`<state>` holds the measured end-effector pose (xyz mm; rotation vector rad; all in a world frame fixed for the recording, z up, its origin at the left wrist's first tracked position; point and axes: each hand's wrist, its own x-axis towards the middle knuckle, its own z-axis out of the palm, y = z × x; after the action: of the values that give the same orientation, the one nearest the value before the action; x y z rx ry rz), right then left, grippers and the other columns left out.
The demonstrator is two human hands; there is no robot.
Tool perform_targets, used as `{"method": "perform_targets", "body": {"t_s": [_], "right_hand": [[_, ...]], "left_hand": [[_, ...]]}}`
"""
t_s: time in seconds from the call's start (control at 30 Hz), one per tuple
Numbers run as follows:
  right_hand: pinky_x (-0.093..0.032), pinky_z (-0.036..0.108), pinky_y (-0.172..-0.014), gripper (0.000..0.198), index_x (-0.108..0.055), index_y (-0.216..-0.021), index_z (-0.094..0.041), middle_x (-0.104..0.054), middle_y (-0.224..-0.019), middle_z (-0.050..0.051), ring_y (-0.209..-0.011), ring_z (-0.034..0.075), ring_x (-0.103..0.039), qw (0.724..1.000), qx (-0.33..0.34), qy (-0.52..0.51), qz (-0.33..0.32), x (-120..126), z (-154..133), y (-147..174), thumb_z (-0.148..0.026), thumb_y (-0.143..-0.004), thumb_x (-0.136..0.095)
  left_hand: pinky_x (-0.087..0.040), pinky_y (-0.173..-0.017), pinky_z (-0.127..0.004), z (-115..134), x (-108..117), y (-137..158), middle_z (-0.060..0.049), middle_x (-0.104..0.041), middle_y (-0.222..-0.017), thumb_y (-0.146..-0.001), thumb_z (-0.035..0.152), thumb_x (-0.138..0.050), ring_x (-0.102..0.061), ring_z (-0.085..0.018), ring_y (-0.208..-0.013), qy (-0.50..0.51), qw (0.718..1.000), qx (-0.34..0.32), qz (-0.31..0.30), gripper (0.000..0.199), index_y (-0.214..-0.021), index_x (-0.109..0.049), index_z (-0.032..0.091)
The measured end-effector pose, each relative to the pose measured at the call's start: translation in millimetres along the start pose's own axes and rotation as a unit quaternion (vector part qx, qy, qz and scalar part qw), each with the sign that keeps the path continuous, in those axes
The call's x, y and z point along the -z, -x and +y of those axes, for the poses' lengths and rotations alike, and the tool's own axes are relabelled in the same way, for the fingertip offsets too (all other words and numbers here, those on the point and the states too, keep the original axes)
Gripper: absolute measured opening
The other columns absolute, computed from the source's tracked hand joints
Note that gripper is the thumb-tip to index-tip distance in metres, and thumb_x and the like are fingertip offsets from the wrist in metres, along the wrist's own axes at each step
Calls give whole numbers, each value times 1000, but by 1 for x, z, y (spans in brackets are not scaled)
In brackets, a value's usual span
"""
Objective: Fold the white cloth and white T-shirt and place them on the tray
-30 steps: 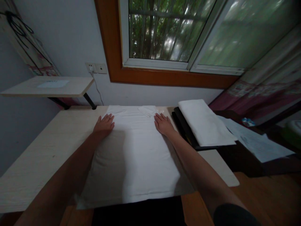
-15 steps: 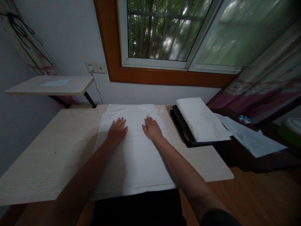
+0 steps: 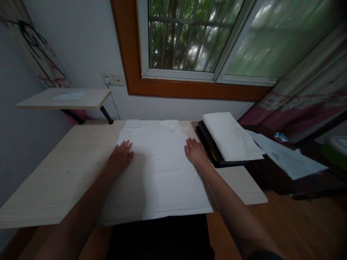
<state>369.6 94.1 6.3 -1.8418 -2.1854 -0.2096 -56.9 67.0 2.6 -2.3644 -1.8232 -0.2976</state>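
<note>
A: ok where's the white cloth [image 3: 162, 177] at?
B: spread flat on the table [image 3: 62, 169], near end down by the front edge, few wrinkles at the far end
A: and the hands?
B: both palm-down, left hand [image 3: 120, 156] on its left side, right hand [image 3: 195, 152] on its right. fingers stretched out, clutching nothing
A: what's beside the right one?
B: flat black thing [image 3: 210, 145], folded white sheet [image 3: 231, 137] on top
</note>
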Motion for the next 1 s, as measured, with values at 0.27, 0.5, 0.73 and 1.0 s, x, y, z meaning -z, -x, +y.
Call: {"method": "perform_targets", "body": {"t_s": [0.27, 0.5, 0.73, 1.0], "right_hand": [[-33, 53, -120, 54, -50, -152, -12, -44, -160, 13, -149, 33, -37, 1000, 3, 28, 11, 4, 7, 12, -35, -106, -33], [-36, 50, -119, 55, -52, -149, -5, -46, -157, 17, -147, 33, -40, 1000, 19, 23, 5, 13, 11, 20, -32, -105, -33], [-33, 53, -120, 54, -46, -153, -7, -42, -159, 19, -147, 34, -41, 1000, 21, 7, 21, 25, -28, 13, -23, -103, -33], [-31, 53, -123, 61, -40, -157, -11, -32, -165, 17, -153, 33, -32, 989, 88, -117, -8, 9, -143, 2, -44, -105, -41]], "left_hand": [[-28, -123, -57, 3, 5, 8, -13, -38, -164, -105, 41, -30, -35, -29, -153, -4, 1000, 16, 10, 55, -154, -46, 20], [-28, -122, -60, 1, 5, 15, -14, -40, -163, -104, 42, -31, -36, -31, -152, -4, 1000, 18, 17, 56, -153, -48, 20], [-25, -125, -57, 8, 4, 15, -12, -46, -160, -102, 37, -34, -41, -30, -149, -10, 999, 28, 42, 54, -150, -51, 20], [-29, -124, -55, 4, 0, 15, -12, -45, -161, -103, 38, -32, -40, -30, -150, -16, 999, 17, 38, 54, -151, -50, 19]]}}
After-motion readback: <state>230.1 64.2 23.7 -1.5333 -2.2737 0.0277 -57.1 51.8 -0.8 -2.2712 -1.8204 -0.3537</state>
